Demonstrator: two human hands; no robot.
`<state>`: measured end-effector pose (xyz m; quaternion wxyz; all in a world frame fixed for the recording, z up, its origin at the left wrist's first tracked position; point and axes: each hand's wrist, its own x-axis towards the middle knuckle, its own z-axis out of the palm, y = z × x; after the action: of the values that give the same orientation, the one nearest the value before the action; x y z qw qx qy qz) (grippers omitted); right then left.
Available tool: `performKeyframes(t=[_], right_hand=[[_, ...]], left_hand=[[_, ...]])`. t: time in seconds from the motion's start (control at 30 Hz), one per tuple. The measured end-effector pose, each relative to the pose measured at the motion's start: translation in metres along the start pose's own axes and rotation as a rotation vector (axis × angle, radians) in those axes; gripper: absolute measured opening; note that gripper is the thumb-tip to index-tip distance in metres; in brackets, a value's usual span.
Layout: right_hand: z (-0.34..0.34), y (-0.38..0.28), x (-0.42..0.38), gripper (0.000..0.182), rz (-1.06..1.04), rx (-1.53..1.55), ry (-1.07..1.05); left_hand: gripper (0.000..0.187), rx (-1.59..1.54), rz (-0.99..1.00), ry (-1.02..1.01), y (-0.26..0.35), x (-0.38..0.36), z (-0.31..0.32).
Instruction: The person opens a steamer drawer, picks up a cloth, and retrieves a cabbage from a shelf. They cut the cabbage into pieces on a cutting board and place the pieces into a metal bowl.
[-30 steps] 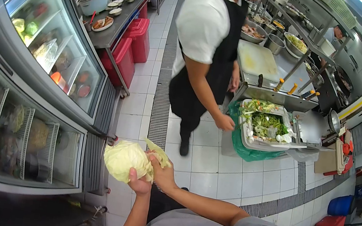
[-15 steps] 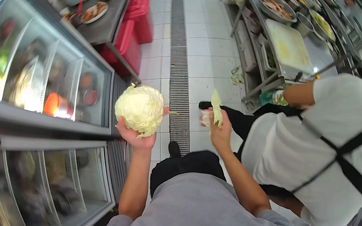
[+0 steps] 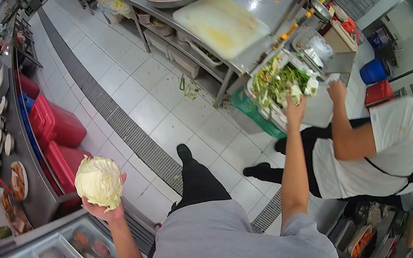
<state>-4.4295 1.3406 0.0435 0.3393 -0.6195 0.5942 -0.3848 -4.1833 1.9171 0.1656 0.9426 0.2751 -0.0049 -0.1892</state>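
At near left, the left hand (image 3: 102, 211) holds the round, wrinkled cabbage (image 3: 100, 181) from beneath, fingers curled. The right hand (image 3: 294, 110), earlier above the tiled floor (image 3: 163, 129) with a torn leaf, now reaches ragged, leafy scraps (image 3: 273, 83) at far right; whether it grips anything, I cannot tell.

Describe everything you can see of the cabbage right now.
The cabbage is a roundish, pale yellow-green head of layered, slightly crinkled leaves, ragged at the lower edge. No cut face shows. The left hand cups it from below, holding it in the air; in this view it overlaps a red bin. Its underside is mostly hidden.
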Motion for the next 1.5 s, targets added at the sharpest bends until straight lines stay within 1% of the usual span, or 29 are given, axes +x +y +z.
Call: performKeyframes(t=[0.07, 0.1, 0.13, 0.17, 0.2, 0.23, 0.27, 0.3, 0.33, 0.4, 0.43, 0.53, 0.6, 0.63, 0.67, 0.7, 0.77, 0.87, 0.93, 1.0, 1.07, 1.13, 1.17, 1.23, 1.27, 1.33, 1.37, 1.43, 1.5], right_hand=[[0.012, 0.035, 0.06, 0.094, 0.085, -0.297, 0.091], [0.026, 0.009, 0.055, 0.076, -0.019, -0.521, 0.324], [0.025, -0.037, 0.04, 0.079, -0.076, -0.365, 0.205], [0.046, -0.072, 0.018, 0.07, -0.239, -0.548, 0.366], [0.07, -0.118, -0.015, 0.06, -0.436, -0.439, 0.346], [0.097, -0.139, -0.035, 0.053, -0.444, -0.471, 0.088], [0.138, -0.16, -0.072, 0.038, -0.527, -0.225, -0.076], [0.176, -0.175, -0.098, 0.041, -0.35, -0.042, -0.542], [0.208, -0.232, -0.145, 0.054, -0.491, 0.042, -0.758], [0.289, -0.271, -0.218, 0.081, -0.882, 0.093, -1.145], [0.319, -0.312, -0.246, 0.088, -1.107, 0.116, -1.295], [0.423, -0.37, -0.3, 0.089, -1.323, 0.312, -1.443], [0.491, -0.405, -0.305, 0.09, -1.409, 0.373, -1.55], [0.52, -0.422, -0.307, 0.09, -1.444, 0.385, -1.544], [0.541, -0.434, -0.306, 0.091, -1.338, 0.432, -1.563], [0.561, -0.447, -0.304, 0.093, -1.223, 0.472, -1.587], [0.606, -0.478, -0.298, 0.094, -1.204, 0.515, -1.52], [0.668, -0.513, -0.288, 0.094, -1.142, 0.582, -1.402], [0.714, -0.523, -0.284, 0.091, -0.55, 0.539, -1.515], [0.763, -0.54, -0.277, 0.09, -0.474, 0.611, -1.508], [0.807, -0.573, -0.267, 0.09, -0.048, 0.727, -1.542], [0.869, -0.593, -0.252, 0.09, -0.089, 0.75, -1.559], [0.898, -0.608, -0.246, 0.09, -0.083, 0.71, -1.605], [0.957, -0.646, -0.231, 0.09, -0.08, 0.664, -1.656], [0.99, -0.666, -0.228, 0.09, -0.133, 0.617, -1.719], [1.05, -0.71, -0.227, 0.089, -0.184, 0.567, -1.788], [1.078, -0.734, -0.227, 0.09, -0.224, 0.511, -1.879], [1.132, -0.783, -0.232, 0.09, -0.293, 0.416, -2.045], [1.188, -0.81, -0.245, 0.091, -0.205, 0.428, -2.148]], left_hand=[[0.088, 0.01, -0.029, 0.072, 0.009, 0.041, 0.009], [0.086, -0.001, -0.04, 0.006, 0.013, 0.059, 0.007], [0.086, -0.006, 0.037, 0.012, 0.018, 0.079, 0.009], [0.086, -0.001, 0.003, -0.022, 0.022, 0.097, 0.011], [0.087, 0.008, -0.045, -0.049, 0.026, 0.113, 0.012], [0.087, 0.007, 0.007, -0.031, 0.028, 0.131, 0.01], [0.087, 0.004, 0.013, 0.016, 0.03, 0.149, 0.005], [0.086, 0.001, 0.012, 0.062, 0.032, 0.167, 0.004], [0.086, -0.004, 0.04, 0.062, 0.033, 0.188, 0.005], [0.084, -0.003, -0.021, 0.098, 0.038, 0.228, 0.005], [0.086, -0.036, -0.033, 0.144, 0.04, 0.25, 0.016], [0.079, -0.025, -0.046, 0.169, 0.051, 0.318, -0.01], [0.069, 0.031, -0.055, 0.272, 0.062, 0.366, -0.034], [0.066, 0.128, -0.099, 0.23, 0.073, 0.394, -0.046], [0.066, 0.119, -0.069, 0.218, 0.09, 0.426, -0.039], [0.064, 0.196, -0.181, 0.159, 0.107, 0.456, -0.032], [0.069, 0.341, -0.365, 0.025, 0.137, 0.517, -0.021], [0.077, 0.378, -0.519, -0.094, 0.167, 0.603, -0.02], [0.083, 0.439, -0.588, -0.117, 0.187, 0.661, -0.026], [0.088, 0.626, -0.646, -0.144, 0.2, 0.715, -0.031], [0.081, 0.653, -0.612, -0.157, 0.218, 0.768, -0.039], [0.066, 0.916, -0.517, -0.251, 0.234, 0.823, -0.052], [0.066, 0.912, -0.52, -0.243, 0.244, 0.847, -0.059], [0.04, 0.983, -0.442, -0.046, 0.269, 0.896, -0.072], [0.04, 0.981, -0.437, -0.044, 0.283, 0.922, -0.08], [0.031, 1.077, -0.258, 0.16, 0.314, 0.965, -0.099], [0.031, 1.071, -0.257, 0.169, 0.331, 0.984, -0.105], [0.027, 1.06, -0.075, 0.403, 0.366, 1.022, -0.114], [0.028, 1.07, -0.028, 0.516, 0.397, 1.057, -0.115]])
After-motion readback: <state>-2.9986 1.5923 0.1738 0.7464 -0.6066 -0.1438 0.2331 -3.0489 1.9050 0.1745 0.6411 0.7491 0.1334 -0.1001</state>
